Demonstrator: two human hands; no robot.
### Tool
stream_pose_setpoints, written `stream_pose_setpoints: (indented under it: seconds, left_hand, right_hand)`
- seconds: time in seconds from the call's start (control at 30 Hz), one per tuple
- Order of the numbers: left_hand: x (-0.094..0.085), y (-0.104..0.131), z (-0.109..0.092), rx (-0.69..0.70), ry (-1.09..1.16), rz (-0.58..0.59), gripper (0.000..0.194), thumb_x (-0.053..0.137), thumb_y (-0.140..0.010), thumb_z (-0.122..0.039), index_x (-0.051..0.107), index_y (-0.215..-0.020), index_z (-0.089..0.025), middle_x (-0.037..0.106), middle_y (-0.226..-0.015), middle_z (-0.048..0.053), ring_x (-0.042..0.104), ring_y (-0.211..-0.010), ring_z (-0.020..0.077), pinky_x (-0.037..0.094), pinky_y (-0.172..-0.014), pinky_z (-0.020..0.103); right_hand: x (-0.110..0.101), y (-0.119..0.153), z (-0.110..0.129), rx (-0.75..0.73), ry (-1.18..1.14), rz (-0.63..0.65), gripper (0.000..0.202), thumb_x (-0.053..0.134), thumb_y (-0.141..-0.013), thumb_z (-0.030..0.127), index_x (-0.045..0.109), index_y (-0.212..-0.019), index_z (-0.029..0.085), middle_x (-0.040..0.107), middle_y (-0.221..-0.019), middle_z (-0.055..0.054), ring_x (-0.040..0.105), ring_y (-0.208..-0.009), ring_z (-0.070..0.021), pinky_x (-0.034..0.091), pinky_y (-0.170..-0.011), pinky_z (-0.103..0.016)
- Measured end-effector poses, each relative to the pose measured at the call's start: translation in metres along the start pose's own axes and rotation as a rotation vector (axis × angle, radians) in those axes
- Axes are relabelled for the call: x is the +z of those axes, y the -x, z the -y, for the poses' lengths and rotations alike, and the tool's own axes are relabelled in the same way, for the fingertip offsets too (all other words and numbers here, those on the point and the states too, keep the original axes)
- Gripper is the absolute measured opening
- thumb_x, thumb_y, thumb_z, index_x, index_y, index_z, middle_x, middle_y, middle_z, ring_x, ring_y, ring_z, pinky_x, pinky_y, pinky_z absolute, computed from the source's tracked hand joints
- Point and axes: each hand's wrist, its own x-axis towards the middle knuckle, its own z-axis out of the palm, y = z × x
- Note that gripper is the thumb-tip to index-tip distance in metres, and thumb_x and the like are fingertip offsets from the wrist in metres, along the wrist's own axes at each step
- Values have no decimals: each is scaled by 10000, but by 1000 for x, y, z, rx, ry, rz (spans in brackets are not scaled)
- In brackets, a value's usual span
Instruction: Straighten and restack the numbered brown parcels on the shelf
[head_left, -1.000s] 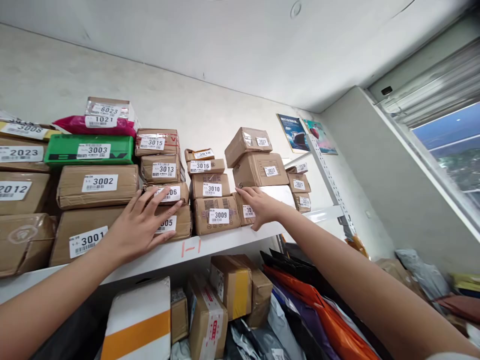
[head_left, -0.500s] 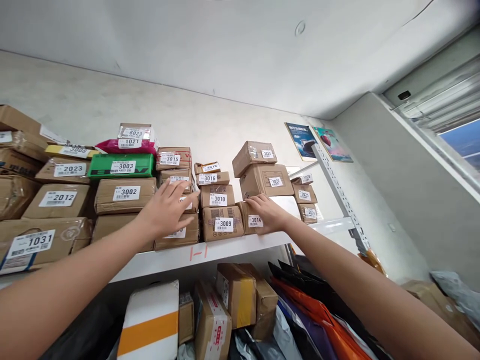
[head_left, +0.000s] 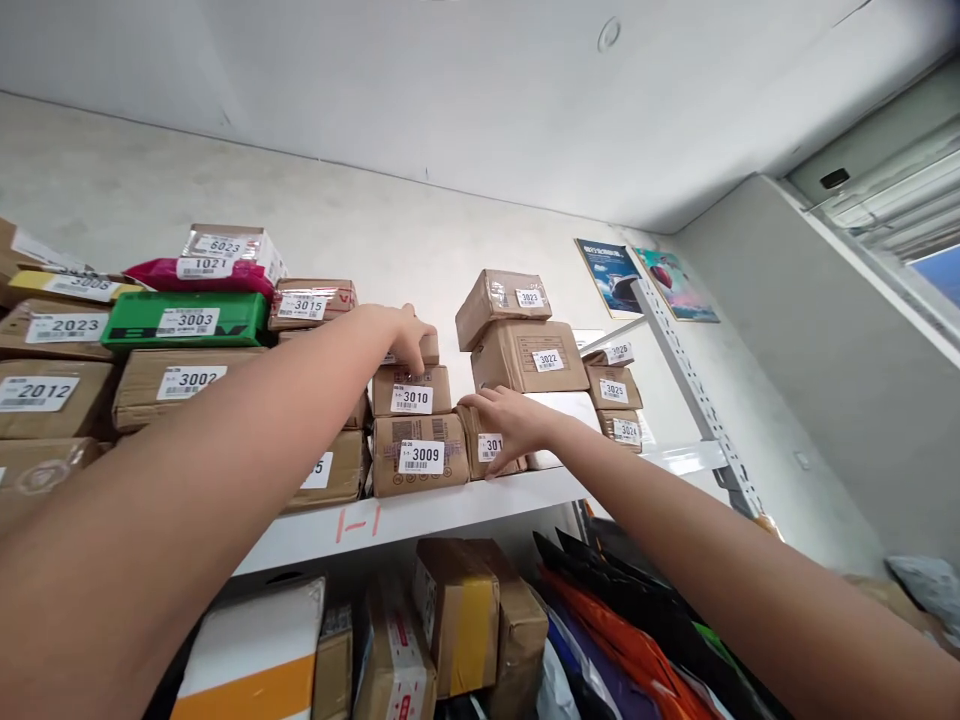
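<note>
1. Head view: left hand (head_left: 405,335) closed on small box atop box 3010 (head_left: 412,390), mid-shelf (head_left: 465,500).
2. Right hand (head_left: 510,425) open, fingers spread on box 3014 (head_left: 487,447), beside box 3009 (head_left: 420,455), at shelf front edge.

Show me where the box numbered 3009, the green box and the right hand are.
box 3009 (head_left: 420,456), head view, on its white label.
green box (head_left: 187,320), head view, front face.
right hand (head_left: 512,425), head view, back of the hand.

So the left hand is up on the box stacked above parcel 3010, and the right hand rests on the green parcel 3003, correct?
Not quite. The left hand is on the box above parcel 3010, but the right hand rests on the small brown parcel beside 3009. The green parcel 3003 sits untouched, far left in the head view.
</note>
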Motion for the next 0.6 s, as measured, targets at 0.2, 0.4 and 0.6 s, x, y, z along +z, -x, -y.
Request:
stream_pose_setpoints:
  seconds: [0.2,0.4,0.6]
  left_hand:
    - [-10,1,-5,-2,-85,-118,731,623,-623,-556,531,-1317,-345,415,-1313,140,499,-1163,375,484,-883,492]
    - [-20,14,-7,-37,-103,-184,787,637,-605,-531,487,-1351,-332,462,-1295,145,546,-1094,360,497,-841,480]
    - [-5,25,16,53,4,-249,1135,707,-508,-499,180,-1503,-355,550,-1274,112,578,-1074,346,495,-865,442]
  right_hand:
    - [0,8,12,-128,183,-30,1198,876,-484,409,272,-1462,71,474,-1277,-222,472,-1063,-370,494,-875,-494]
    - [-3,9,16,-134,243,-49,1095,850,-495,452,358,-1394,66,514,-1186,-213,493,-971,-350,517,-788,-482]
    - [0,13,4,-111,220,-85,1115,858,-542,490,327,-1451,122,506,-1206,-215,513,-1026,-367,490,-869,-518]
